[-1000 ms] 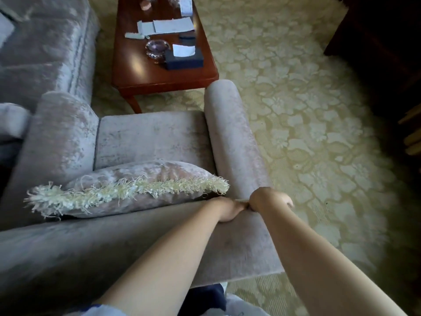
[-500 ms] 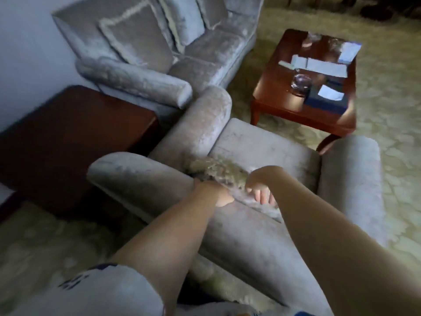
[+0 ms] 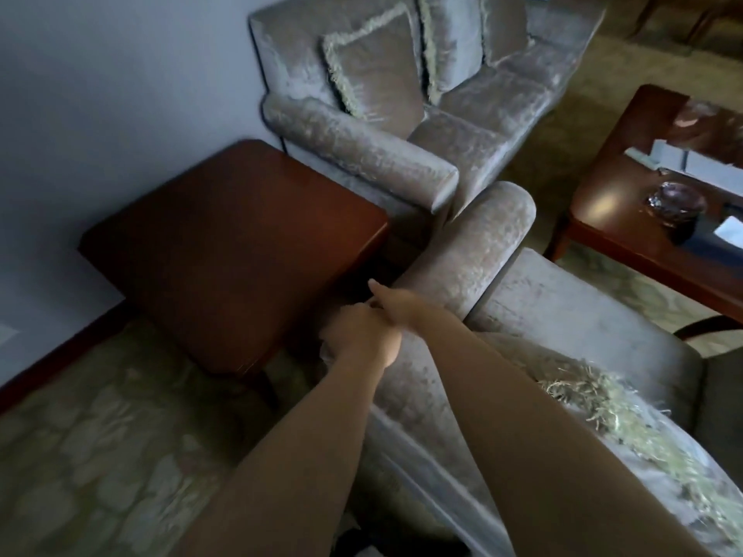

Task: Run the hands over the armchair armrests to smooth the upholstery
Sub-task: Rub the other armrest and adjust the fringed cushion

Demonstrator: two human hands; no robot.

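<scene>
Now both hands meet at the back end of the armchair's point(image 3: 563, 303) armrest point(image 3: 474, 251), beside the side table point(image 3: 241, 235). Right hand point(image 3: 396, 305) lies flat, fingers point(image 3: 378, 290) straight and together. Left hand point(image 3: 362, 335) touches it from below, and I can't tell how its fingers lie.

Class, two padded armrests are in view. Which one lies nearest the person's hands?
The armchair's armrest, the lower one, whose near end is at the left hand and right hand. The sofa's armrest lies farther off, beyond it.

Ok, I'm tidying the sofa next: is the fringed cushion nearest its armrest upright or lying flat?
Upright: the fringed cushion stands on edge, leaning against the sofa backrest.
</scene>
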